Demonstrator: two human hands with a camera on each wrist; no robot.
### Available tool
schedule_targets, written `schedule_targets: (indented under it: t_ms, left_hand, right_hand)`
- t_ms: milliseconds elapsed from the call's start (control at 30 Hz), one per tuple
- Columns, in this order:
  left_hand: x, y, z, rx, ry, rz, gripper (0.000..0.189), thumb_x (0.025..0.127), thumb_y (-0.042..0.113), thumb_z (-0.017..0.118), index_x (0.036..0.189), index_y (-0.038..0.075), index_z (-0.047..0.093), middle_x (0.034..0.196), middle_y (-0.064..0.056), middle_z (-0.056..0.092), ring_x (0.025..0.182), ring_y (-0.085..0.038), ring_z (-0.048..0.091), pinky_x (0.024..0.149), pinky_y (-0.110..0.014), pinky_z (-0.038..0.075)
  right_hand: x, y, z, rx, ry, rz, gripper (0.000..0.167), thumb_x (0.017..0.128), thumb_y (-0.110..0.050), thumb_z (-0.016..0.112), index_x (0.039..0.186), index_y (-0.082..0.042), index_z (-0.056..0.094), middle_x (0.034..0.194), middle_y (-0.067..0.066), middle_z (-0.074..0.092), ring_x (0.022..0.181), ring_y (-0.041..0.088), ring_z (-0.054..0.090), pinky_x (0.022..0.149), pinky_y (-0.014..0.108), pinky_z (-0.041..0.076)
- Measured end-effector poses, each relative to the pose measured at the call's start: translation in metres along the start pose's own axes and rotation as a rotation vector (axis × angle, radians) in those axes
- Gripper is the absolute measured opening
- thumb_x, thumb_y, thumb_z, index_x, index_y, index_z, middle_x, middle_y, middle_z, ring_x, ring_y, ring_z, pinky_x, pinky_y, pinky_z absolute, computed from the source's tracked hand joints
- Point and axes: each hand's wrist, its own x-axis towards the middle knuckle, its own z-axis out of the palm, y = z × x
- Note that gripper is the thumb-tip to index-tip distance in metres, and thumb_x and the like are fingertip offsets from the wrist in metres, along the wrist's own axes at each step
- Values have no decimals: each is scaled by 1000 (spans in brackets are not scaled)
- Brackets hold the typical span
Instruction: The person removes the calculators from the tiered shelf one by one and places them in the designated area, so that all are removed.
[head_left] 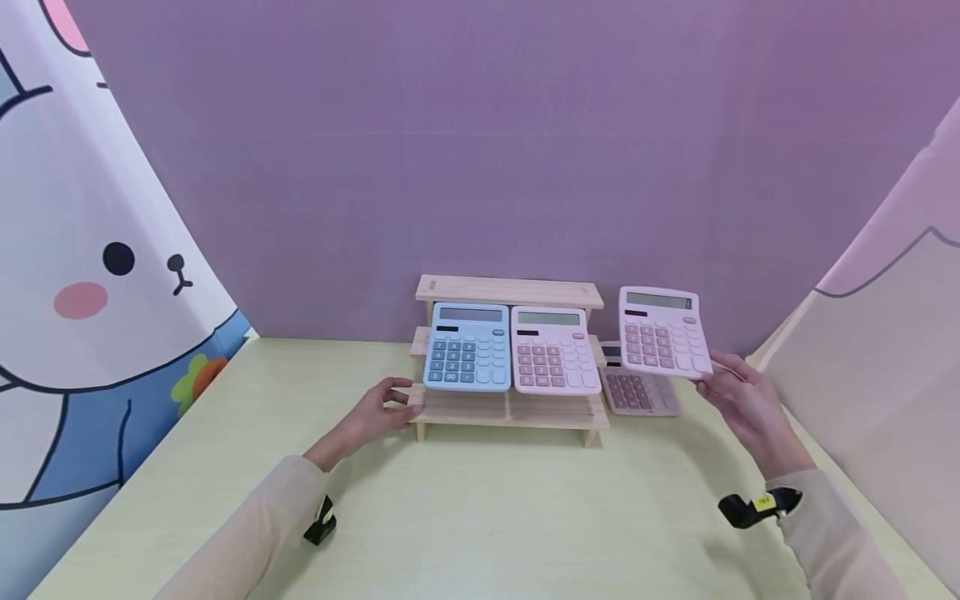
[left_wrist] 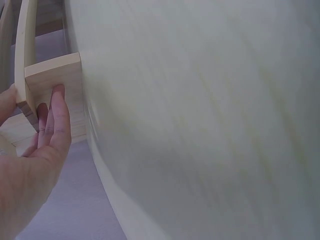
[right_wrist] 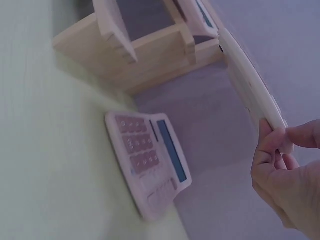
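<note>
My right hand (head_left: pixel 746 404) pinches the lower right corner of a pink calculator (head_left: pixel 663 329), thumb on one face and fingers on the other, holding it raised. Beneath it, a second pink calculator (right_wrist: pixel 145 165) lies on the table, partly covered in the head view. A three-step wooden rack (head_left: pixel 517 408) stands to the left. On it, a blue calculator (head_left: pixel 467 348) and another pink calculator (head_left: pixel 556 350) lean side by side. My left hand (left_wrist: pixel 42 145) grips the left end of the rack's lowest step, thumb above and fingers below.
The pale wooden tabletop (head_left: pixel 487 508) stretches in front of the rack. A purple backdrop (head_left: pixel 510 150) rises behind it. Printed cloth panels stand at both sides, the left one with a cartoon animal (head_left: pixel 112 250).
</note>
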Motion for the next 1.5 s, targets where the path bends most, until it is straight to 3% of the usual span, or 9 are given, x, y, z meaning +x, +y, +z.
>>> schedule_targets:
  t_ms: [767,1167,1500]
  left_hand:
    - [-2,0,2,-3,8,-9,62,87,22,63,135,-1,31,116,-22,47,95,-21,60,81,-34,56]
    - [-3,2,1,-13,3,5,61,87,19,62,135,-2,31,116,-23,46,94,-21,60,81,-35,56]
    - [-4,2,2,-10,9,14,61,87,19,62,135,-2,31,116,-24,47,93,-21,60,80,-34,56]
  right_hand:
    - [-20,14,-48,-81,8,55,44,89,19,29,104,-4,63,93,11,67,83,18,65,73,23,55]
    - [-26,9,-78,-197,50,114,40,91,13,36,103,-13,64,95,4,67,83,12,63,74,21,55]
    - [-28,3,-102,-161,35,112,47,90,18,30,100,-11,65,93,6,67,81,14,64,72,21,55]
